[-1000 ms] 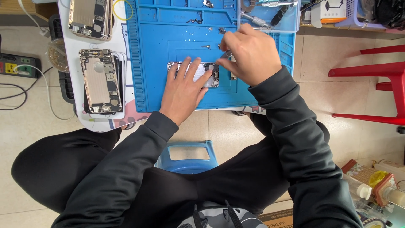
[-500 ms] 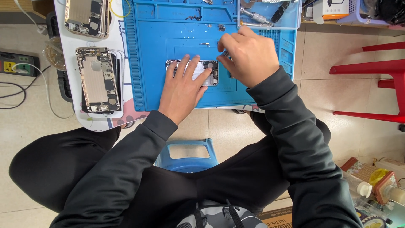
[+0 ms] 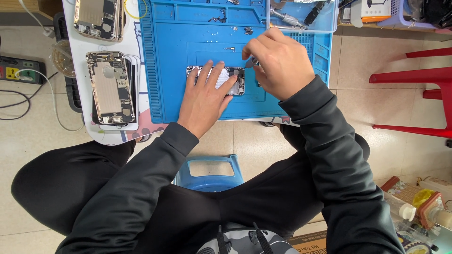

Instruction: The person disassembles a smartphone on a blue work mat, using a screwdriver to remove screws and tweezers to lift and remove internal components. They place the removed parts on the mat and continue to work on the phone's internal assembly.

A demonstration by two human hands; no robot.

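Observation:
An opened phone body (image 3: 235, 77) lies across the middle of a blue work mat (image 3: 169, 61). My left hand (image 3: 205, 101) rests flat on it, fingers spread, covering most of it. My right hand (image 3: 281, 63) is closed around a small grey screwdriver (image 3: 251, 61), whose tip meets the right end of the phone. Tiny screws and metal parts (image 3: 230, 48) sit loose on the mat just beyond the phone.
Two more opened phone bodies lie left of the mat, one (image 3: 109, 87) near, one (image 3: 99, 19) at the far edge. A clear tray (image 3: 301, 16) with tools sits far right. A red plastic chair (image 3: 419, 80), a blue stool (image 3: 207, 171) and a power strip (image 3: 19, 70) stand around.
The view has shifted slightly. Both hands stay on the phone; my right hand with the screwdriver has barely moved.

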